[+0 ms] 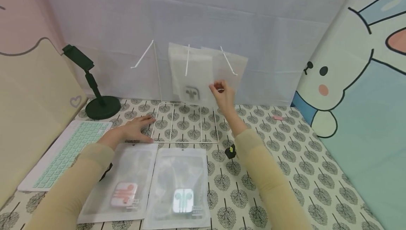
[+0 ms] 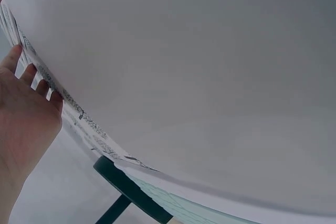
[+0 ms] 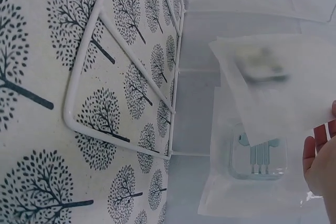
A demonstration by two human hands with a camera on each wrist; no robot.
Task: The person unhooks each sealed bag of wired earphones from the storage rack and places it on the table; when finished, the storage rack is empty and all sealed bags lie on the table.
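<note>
Frosted zip pouches hang from the white wire rack's hooks, and the front pouch (image 1: 196,71) shows a dark-looking earphone case through its lower part. At that pouch's right edge, my right hand (image 1: 224,98) pinches it between thumb and fingers. In the right wrist view, the near pouch (image 3: 283,87) tilts over another pouch holding earphones (image 3: 257,153) in a clear case. My left hand (image 1: 136,128) lies on the table with fingers spread, fingertips at the left side of the rack's base (image 1: 187,142). The left wrist view shows its fingers along the tabletop.
Two more pouches lie in front, one with pink earphones (image 1: 124,194), one with mint earphones (image 1: 183,200). At left are a mint keyboard (image 1: 76,152) and a dark green stand (image 1: 103,107). A small black object (image 1: 230,151) and a pink piece (image 1: 278,118) lie to the right.
</note>
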